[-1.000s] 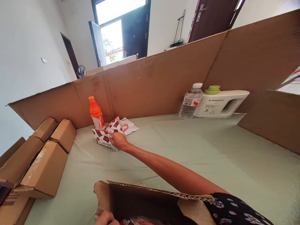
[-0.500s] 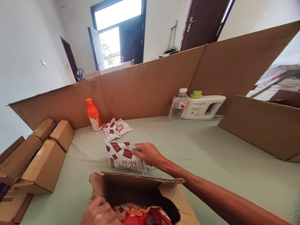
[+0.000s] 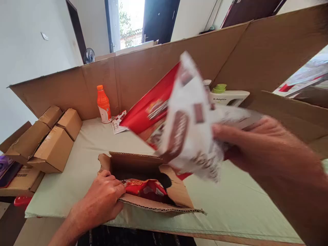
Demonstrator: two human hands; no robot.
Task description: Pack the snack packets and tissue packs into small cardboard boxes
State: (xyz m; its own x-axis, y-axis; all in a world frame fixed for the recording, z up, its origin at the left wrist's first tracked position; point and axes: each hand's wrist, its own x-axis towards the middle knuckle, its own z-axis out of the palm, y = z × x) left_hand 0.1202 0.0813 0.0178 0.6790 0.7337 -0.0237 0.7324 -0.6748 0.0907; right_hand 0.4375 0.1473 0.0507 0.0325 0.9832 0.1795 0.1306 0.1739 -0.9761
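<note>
Head view: the right hand is holding a white packet and a red packet; the left hand is gripping the open box at its left.

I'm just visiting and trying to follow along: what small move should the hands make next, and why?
Probably, the right hand should bring the white packet and the red packet behind it left and down toward the open box. In view, they hang above and right of its opening, the left hand grips its edge, and another red packet lies inside.
</note>
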